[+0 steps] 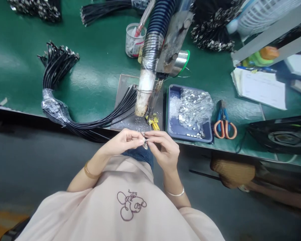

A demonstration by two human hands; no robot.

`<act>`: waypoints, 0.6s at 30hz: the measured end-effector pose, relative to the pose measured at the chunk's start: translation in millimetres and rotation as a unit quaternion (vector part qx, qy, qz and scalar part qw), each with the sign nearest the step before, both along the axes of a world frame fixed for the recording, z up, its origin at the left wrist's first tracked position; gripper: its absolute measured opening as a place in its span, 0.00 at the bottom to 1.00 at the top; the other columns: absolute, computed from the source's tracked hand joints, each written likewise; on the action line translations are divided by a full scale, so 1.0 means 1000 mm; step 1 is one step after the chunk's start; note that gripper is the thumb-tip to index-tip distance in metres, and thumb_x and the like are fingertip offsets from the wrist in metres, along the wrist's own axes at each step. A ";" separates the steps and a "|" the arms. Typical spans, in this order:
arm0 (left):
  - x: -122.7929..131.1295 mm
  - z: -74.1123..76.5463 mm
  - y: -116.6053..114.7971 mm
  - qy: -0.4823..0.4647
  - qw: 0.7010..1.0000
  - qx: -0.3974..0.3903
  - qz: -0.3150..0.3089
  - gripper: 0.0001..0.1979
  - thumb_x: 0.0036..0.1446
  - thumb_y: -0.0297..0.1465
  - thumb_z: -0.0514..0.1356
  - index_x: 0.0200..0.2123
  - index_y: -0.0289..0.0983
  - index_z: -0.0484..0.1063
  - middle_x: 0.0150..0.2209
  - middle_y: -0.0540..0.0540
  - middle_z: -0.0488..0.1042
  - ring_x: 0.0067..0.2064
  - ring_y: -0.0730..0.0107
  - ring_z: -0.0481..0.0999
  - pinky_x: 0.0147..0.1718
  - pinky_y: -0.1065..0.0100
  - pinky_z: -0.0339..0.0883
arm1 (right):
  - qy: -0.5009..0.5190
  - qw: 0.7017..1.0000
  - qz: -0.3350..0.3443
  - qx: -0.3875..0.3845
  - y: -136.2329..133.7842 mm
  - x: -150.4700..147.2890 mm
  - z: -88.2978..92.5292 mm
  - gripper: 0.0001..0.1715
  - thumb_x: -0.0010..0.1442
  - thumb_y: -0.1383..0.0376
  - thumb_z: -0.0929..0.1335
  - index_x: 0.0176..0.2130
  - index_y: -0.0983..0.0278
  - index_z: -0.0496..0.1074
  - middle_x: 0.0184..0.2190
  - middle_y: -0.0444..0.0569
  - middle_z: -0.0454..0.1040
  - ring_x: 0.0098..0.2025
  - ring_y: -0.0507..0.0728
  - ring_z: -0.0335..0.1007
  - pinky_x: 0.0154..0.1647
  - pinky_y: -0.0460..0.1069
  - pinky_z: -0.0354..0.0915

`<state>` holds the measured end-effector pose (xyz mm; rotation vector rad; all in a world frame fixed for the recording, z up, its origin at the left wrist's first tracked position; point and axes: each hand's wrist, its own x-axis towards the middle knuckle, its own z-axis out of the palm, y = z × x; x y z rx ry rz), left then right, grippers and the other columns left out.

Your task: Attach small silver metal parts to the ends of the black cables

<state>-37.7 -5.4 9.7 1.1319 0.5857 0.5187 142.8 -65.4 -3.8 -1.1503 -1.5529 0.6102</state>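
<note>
Close together at the table's front edge, my left hand [127, 141] and my right hand [165, 147] are both closed in a fingertip pinch. Between the fingertips is a small silvery piece [145, 146], too small and half hidden to name exactly. Just beyond the fingers lies a yellow clip-like piece [154, 122] on a dark work plate [126, 124]. Over that plate runs a bundle of black cables [102, 121], bound with clear wrap. To the right of the plate, a blue tray [169, 117] holds many small silvery metal parts [194, 107].
A fume hose [150, 63] on a bracket hangs above the plate, beside a solder spool [180, 63]. Orange-handled pliers [223, 122] lie right of the tray. A cup [134, 42], a notepad [263, 87], a black fan [283, 135] and another cable bundle [208, 28] surround this area.
</note>
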 end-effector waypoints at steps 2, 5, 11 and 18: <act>-0.001 0.001 0.000 0.017 1.000 -0.002 -0.005 0.23 0.54 0.48 0.67 0.26 0.32 0.74 0.23 0.51 0.66 0.25 0.78 0.58 0.25 0.72 0.53 | 0.048 0.998 0.023 -0.039 0.000 0.000 0.000 0.06 0.64 0.67 0.71 0.35 0.58 0.79 0.41 0.49 0.82 0.41 0.56 0.81 0.47 0.53 0.79; 0.000 0.002 0.000 0.027 1.000 0.003 -0.014 0.24 0.52 0.49 0.68 0.25 0.31 0.75 0.23 0.50 0.66 0.26 0.77 0.59 0.26 0.72 0.54 | 0.137 0.983 0.057 -0.105 0.002 -0.001 0.000 0.08 0.63 0.60 0.72 0.32 0.59 0.79 0.42 0.50 0.81 0.42 0.56 0.82 0.47 0.52 0.79; 0.004 0.000 -0.002 0.057 0.998 0.010 0.040 0.21 0.52 0.46 0.69 0.31 0.32 0.74 0.18 0.59 0.53 0.22 0.81 0.49 0.24 0.73 0.46 | 0.184 0.973 0.017 -0.138 0.010 0.003 0.000 0.10 0.60 0.58 0.74 0.30 0.61 0.78 0.41 0.51 0.81 0.40 0.56 0.83 0.43 0.48 0.79; 0.012 0.012 -0.001 0.071 0.992 0.042 0.091 0.17 0.52 0.41 0.70 0.31 0.32 0.76 0.18 0.58 0.54 0.22 0.81 0.48 0.23 0.72 0.45 | 0.050 0.989 -0.136 0.037 0.008 0.012 0.011 0.08 0.66 0.70 0.68 0.37 0.60 0.77 0.38 0.49 0.83 0.40 0.54 0.82 0.39 0.47 0.79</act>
